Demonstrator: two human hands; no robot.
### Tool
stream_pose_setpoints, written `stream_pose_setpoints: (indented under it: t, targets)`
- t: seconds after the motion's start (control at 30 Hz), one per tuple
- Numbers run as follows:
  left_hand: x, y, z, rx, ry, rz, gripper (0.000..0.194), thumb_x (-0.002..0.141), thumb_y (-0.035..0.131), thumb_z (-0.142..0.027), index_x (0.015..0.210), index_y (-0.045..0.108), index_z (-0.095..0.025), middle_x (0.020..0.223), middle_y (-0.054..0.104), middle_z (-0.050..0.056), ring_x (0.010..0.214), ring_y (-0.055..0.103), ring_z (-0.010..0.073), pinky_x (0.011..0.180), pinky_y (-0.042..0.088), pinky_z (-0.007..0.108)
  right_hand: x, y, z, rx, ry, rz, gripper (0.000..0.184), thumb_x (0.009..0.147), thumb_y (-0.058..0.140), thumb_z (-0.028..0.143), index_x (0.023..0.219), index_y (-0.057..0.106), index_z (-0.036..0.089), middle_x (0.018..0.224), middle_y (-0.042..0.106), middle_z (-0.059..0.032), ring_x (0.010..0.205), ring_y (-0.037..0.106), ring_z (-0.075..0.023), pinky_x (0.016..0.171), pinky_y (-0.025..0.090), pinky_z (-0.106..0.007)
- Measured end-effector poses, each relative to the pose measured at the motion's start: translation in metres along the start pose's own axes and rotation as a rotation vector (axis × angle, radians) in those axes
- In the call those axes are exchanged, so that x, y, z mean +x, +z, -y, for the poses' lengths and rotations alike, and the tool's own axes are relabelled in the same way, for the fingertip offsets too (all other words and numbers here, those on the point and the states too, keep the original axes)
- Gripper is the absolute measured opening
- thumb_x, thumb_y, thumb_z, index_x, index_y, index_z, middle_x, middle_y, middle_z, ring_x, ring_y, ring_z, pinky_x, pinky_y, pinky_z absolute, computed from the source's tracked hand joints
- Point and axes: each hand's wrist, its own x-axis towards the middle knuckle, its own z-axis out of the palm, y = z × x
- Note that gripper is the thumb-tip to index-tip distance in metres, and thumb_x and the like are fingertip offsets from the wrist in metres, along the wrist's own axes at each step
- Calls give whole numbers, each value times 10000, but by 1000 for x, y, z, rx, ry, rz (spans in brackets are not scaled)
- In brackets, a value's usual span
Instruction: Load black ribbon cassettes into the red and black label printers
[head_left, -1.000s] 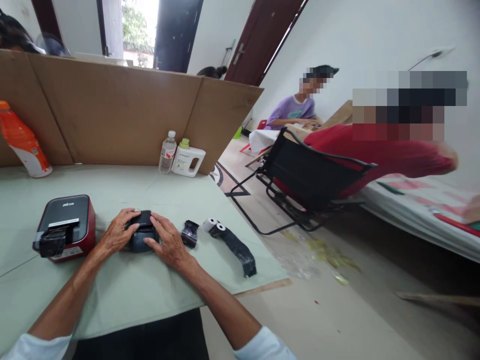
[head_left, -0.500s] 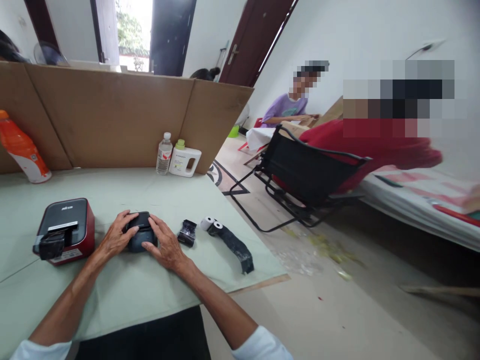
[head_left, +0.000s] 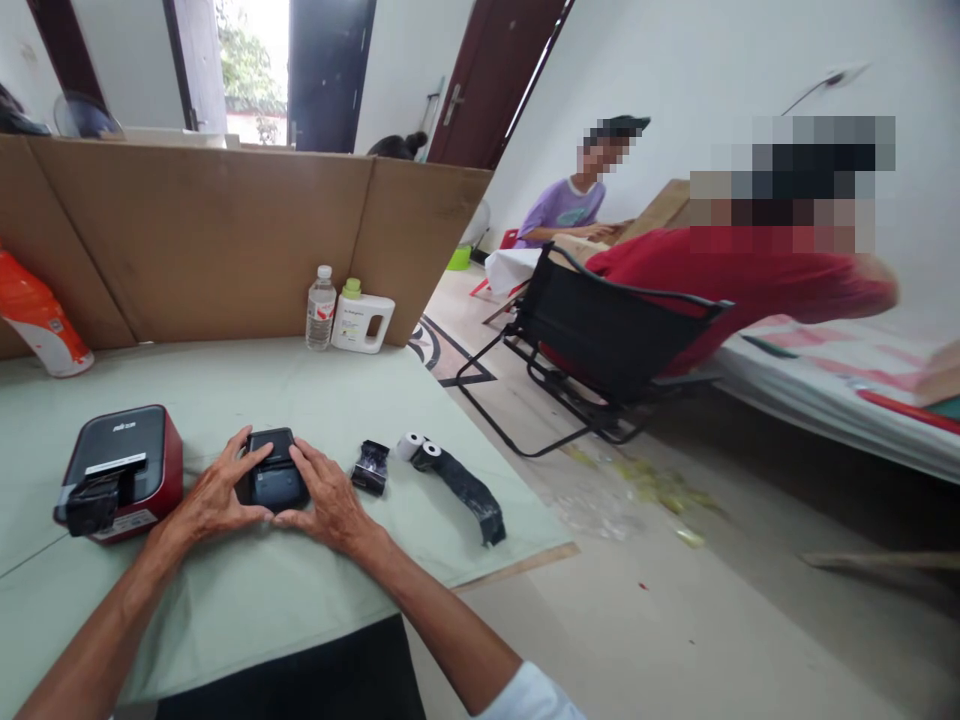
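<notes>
A small dark printer-like device (head_left: 272,476) lies on the pale green table (head_left: 247,590). My left hand (head_left: 211,495) grips its left side, thumb along the near edge and fingers curled over the top corner. My right hand (head_left: 324,497) presses against its right side, fingers bent around it. Just to the right lie a small black crumpled piece (head_left: 370,467) and two white paper rolls (head_left: 417,449) with a black strip (head_left: 471,495) trailing from them.
A red and black label printer (head_left: 118,474) sits to the left. An orange bottle (head_left: 36,317), a water bottle (head_left: 321,308) and a white jug (head_left: 361,319) stand by the cardboard screen (head_left: 210,240). A black folding chair (head_left: 600,345) holds a person in red; another person sits behind.
The view has shifted slightly. Both hands stay on the dark device, and my fingers have moved off its top, so more of its upper face shows.
</notes>
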Motion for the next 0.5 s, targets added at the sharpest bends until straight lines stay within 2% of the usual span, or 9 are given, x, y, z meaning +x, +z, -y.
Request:
stream_pose_setpoints:
  t: [0.3,0.5]
  targets:
    - [-3,-1,-11,134,31,-4,873,752,825,-407,1539,483,-241,1708,223,212,1505,386,425,1168,430,567,-1,2,2,-48,-15,-24,933,901,709,610,1599,346,108,1575,452,-266,1370,540,-382,1084,503,-556]
    - [-2,-1,-7,98,-15,-7,1046,677,877,-390,1586,379,-251,1711,199,203,1525,341,432,1179,414,572,1,3,1,-22,32,-3,988,886,718,613,1637,277,146,1601,425,-241,1402,512,-378,1112,479,-553]
